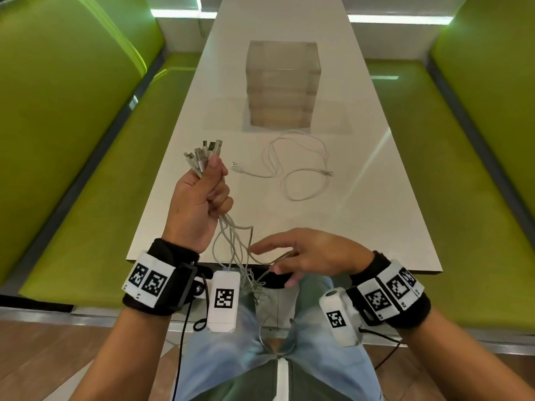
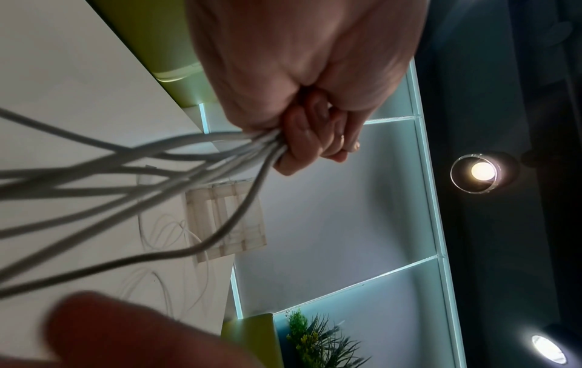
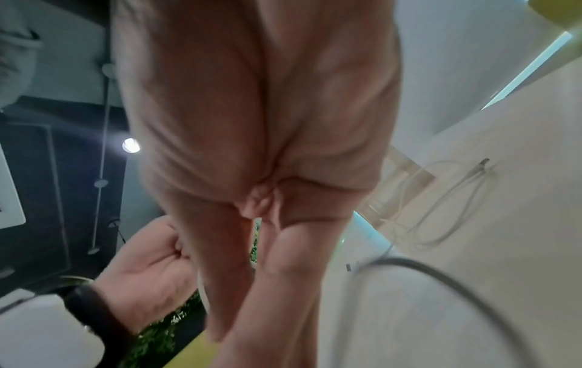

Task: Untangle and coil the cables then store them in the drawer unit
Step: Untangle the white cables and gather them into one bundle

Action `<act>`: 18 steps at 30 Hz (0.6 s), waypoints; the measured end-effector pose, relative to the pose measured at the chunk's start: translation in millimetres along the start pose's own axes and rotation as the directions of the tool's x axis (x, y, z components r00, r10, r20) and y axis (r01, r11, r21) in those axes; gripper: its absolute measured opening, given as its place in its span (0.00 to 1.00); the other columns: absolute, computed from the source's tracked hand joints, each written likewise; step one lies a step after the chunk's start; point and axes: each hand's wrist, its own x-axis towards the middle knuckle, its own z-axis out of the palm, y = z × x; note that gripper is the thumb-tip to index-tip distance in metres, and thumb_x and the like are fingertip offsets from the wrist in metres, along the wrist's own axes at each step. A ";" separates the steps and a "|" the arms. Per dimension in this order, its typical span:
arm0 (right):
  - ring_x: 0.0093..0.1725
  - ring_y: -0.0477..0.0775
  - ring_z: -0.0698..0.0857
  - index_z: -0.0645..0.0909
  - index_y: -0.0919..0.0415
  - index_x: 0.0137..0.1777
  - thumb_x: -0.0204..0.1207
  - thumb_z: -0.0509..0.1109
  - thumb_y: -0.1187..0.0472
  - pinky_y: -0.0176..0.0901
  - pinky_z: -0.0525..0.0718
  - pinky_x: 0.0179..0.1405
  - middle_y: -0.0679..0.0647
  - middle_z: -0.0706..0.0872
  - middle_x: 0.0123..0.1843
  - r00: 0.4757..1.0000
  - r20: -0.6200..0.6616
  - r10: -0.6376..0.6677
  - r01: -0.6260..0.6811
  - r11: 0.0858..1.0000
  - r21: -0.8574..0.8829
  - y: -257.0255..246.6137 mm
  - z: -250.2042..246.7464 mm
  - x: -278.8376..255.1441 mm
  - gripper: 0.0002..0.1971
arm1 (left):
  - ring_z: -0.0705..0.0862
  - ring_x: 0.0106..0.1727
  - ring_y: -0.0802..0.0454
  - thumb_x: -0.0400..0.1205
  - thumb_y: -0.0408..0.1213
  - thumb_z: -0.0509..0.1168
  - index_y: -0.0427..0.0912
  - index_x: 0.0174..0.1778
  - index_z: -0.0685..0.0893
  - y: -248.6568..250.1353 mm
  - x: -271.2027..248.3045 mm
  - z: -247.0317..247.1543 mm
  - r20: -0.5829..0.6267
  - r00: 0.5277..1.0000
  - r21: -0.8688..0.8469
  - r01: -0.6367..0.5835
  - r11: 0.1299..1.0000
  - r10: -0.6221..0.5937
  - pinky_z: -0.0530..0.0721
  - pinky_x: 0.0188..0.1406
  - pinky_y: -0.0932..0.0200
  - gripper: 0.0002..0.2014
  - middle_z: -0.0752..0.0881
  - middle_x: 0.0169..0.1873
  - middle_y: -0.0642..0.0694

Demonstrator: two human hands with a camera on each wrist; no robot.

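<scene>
White cables (image 1: pixel 231 241), gathered by their plug ends, stood bunched in the left hand (image 1: pixel 199 198), whose fingers were clenched round them just left of the loose cable (image 1: pixel 295 166) lying on the table (image 1: pixel 376 227). Below that fist the strands hung past the table's near edge in a snarl. Right of the bundle, the right hand (image 1: pixel 307 256) hovered with fingers spread and relaxed among the hanging strands, gripping nothing that could be seen. Beyond the loose cable stood the clear drawer unit (image 1: pixel 282 85), its drawers all closed. Pulling one strand hard looked likely to tighten the snarl, or drag plugs out of the fist. Only the left wrist view showed the strands fanning out from under the curled fingers (image 2: pixel 315 139); only the head view showed the plugs.
</scene>
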 end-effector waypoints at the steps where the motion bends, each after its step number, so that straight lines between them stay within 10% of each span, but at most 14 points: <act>1: 0.52 0.53 0.88 0.77 0.49 0.70 0.79 0.65 0.70 0.42 0.90 0.40 0.50 0.81 0.67 0.999 -0.043 -0.005 0.006 1.000 0.025 -3.7 -1.4 -2.2 0.22 | 0.58 0.18 0.62 0.87 0.41 0.57 0.47 0.30 0.80 0.4 0.1 -0.8 -0.005 1.000 0.002 -0.002 1.000 0.002 0.55 0.18 0.66 0.18 0.61 0.20 0.54; 4: 0.33 0.52 0.88 0.80 0.53 0.65 0.79 0.68 0.64 0.37 0.85 0.25 0.51 0.84 0.57 0.956 -0.289 -0.039 0.013 0.996 -0.091 -5.0 -12.2 -4.2 0.15 | 0.58 0.18 0.62 0.86 0.41 0.57 0.45 0.33 0.77 1.8 0.5 -2.3 -0.013 1.000 0.014 -0.005 1.000 0.006 0.56 0.18 0.66 0.16 0.62 0.19 0.55; 6: 0.38 0.48 0.84 0.81 0.54 0.64 0.76 0.71 0.60 0.32 0.81 0.31 0.51 0.83 0.56 0.934 -0.350 -0.066 -0.045 0.953 -0.300 3.2 -21.8 -3.3 0.16 | 0.58 0.18 0.62 0.87 0.41 0.56 0.43 0.34 0.76 2.1 0.4 -1.9 -0.017 1.000 0.013 -0.008 1.000 0.008 0.57 0.18 0.66 0.15 0.62 0.18 0.55; 10: 0.53 0.47 0.77 0.77 0.56 0.69 0.73 0.74 0.61 0.37 0.74 0.55 0.54 0.81 0.62 0.959 -0.270 0.086 -0.227 0.803 -0.552 25.6 -25.2 5.2 0.23 | 0.58 0.18 0.62 0.87 0.41 0.55 0.43 0.35 0.76 2.8 0.3 -1.3 -0.023 1.000 -0.008 -0.015 1.000 0.015 0.58 0.17 0.67 0.15 0.63 0.18 0.55; 18: 0.49 0.58 0.89 0.84 0.57 0.61 0.70 0.76 0.64 0.48 0.85 0.55 0.52 0.91 0.46 0.987 0.066 0.144 -0.119 0.947 -0.297 37.9 -13.5 21.0 0.18 | 0.58 0.17 0.62 0.86 0.42 0.56 0.43 0.35 0.76 0.6 0.5 -2.0 -0.011 1.000 0.009 -0.018 1.000 0.018 0.57 0.17 0.67 0.14 0.62 0.18 0.55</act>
